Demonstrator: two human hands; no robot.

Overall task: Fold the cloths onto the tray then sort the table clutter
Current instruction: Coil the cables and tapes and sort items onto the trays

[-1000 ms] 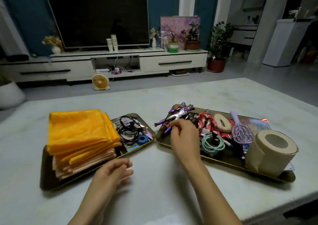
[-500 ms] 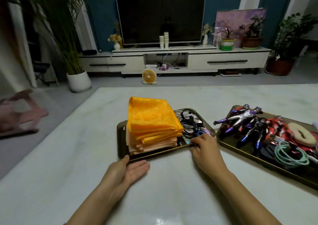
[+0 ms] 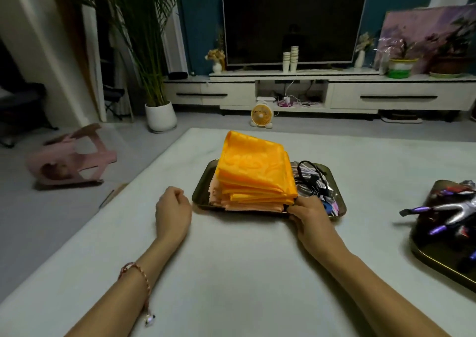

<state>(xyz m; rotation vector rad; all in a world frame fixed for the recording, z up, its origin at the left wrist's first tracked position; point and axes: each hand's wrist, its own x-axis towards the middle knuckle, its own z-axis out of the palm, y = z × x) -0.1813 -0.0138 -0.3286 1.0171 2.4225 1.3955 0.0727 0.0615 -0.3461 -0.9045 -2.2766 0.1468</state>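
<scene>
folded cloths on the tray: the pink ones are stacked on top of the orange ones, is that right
No. The head view shows the orange cloths on top and the pink cloths beneath them. The stack is on the tray, as you say.

The room is dim. A dark teal wall [image 3: 201, 14] stands at the far side, with a large black television [image 3: 293, 19] switched off in front of it. The television sits on a long, low white cabinet [image 3: 386, 97] with stacked paper cups [image 3: 293, 58], a small vase of dried flowers [image 3: 216, 60], a potted plant [image 3: 400, 66] and a purple painting [image 3: 427, 32] leaning at the far right. On the grey floor [image 3: 51, 207] are a small yellow fan [image 3: 261, 115], a tall palm in a white pot [image 3: 161, 115] at the far left, and a pink chair [image 3: 72, 156] tipped over. A pale table [image 3: 244, 272] fills the near side.
</scene>
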